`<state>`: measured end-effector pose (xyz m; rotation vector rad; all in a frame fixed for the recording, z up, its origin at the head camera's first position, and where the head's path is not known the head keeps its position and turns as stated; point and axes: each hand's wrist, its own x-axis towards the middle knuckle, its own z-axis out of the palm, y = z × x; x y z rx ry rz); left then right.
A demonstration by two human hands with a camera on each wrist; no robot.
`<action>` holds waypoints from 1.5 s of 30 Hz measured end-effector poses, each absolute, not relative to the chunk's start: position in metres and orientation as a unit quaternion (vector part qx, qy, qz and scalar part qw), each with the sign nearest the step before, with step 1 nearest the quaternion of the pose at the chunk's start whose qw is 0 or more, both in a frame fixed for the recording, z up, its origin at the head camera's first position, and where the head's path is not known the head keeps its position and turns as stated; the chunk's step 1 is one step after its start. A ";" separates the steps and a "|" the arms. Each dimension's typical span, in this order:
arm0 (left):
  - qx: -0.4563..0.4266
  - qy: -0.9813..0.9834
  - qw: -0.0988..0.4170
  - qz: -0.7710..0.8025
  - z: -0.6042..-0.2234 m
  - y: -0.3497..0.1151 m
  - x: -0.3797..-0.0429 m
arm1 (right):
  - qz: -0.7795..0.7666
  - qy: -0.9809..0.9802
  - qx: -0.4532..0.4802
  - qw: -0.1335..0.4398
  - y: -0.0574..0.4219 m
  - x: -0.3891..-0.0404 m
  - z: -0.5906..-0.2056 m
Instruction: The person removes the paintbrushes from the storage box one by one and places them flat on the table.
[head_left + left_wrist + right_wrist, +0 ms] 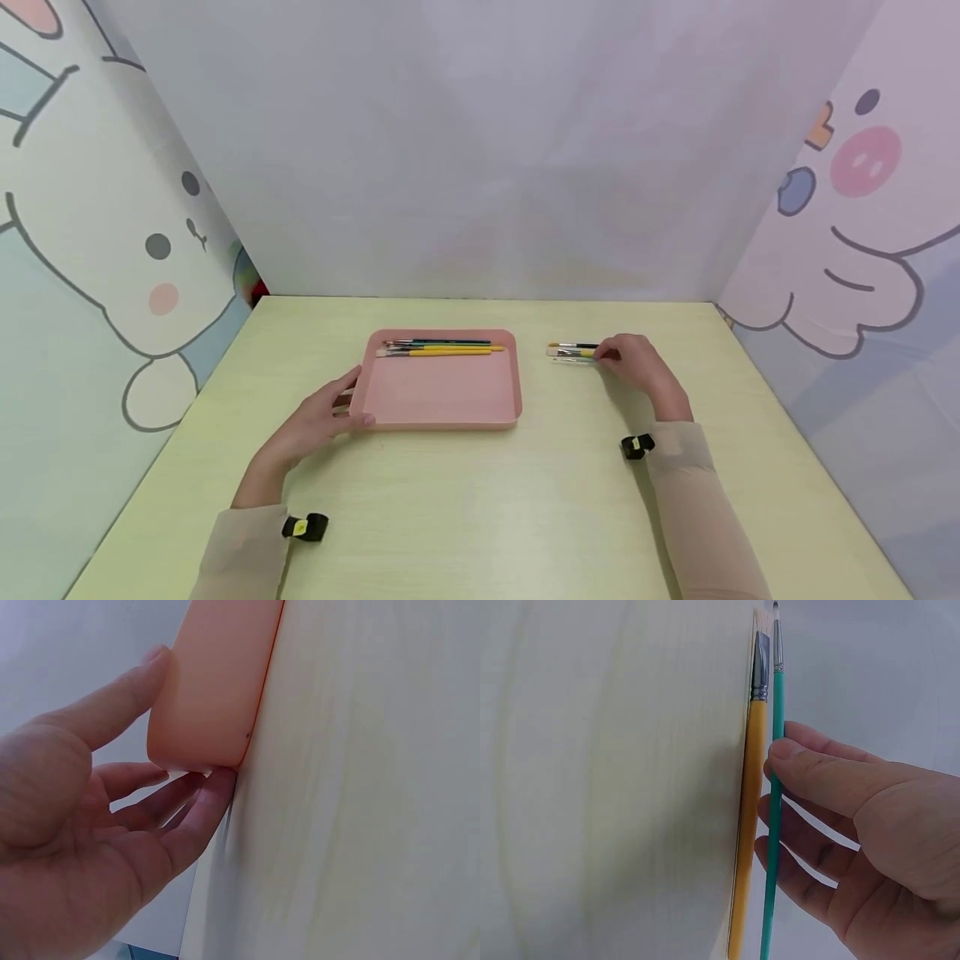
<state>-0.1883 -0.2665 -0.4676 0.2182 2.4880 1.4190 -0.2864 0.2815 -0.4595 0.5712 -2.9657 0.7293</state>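
Note:
My left hand (313, 422) holds the near left corner of a shallow pink tray (438, 400). In the left wrist view the thumb presses the tray's front wall (214, 682) while the fingers lie against its left side. Several paintbrushes (450, 352), some with yellow handles, lie side by side along the back of the tray, bristles to the left. Right of the tray, my right hand (639, 364) pinches a slim teal paintbrush (778, 701) between thumb and fingers. Close beside it lies a yellow flat paintbrush (751, 765), and a dark-handled paintbrush (576, 345) lies just behind.
The pale wooden table (465, 508) ends at a grey-white backdrop (480, 167). Cartoon-printed panels (97, 250) stand at both sides. A small black device (306, 527) is worn on each wrist.

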 end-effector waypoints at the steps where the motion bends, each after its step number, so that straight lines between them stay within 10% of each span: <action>1: 0.074 0.858 0.134 0.490 -0.467 -0.266 -0.188 | 0.235 -0.954 0.185 0.015 0.281 -0.286 -0.459; 45: 0.064 0.861 0.139 0.484 -0.468 -0.265 -0.189 | 0.228 -0.955 0.189 -0.010 0.255 -0.298 -0.431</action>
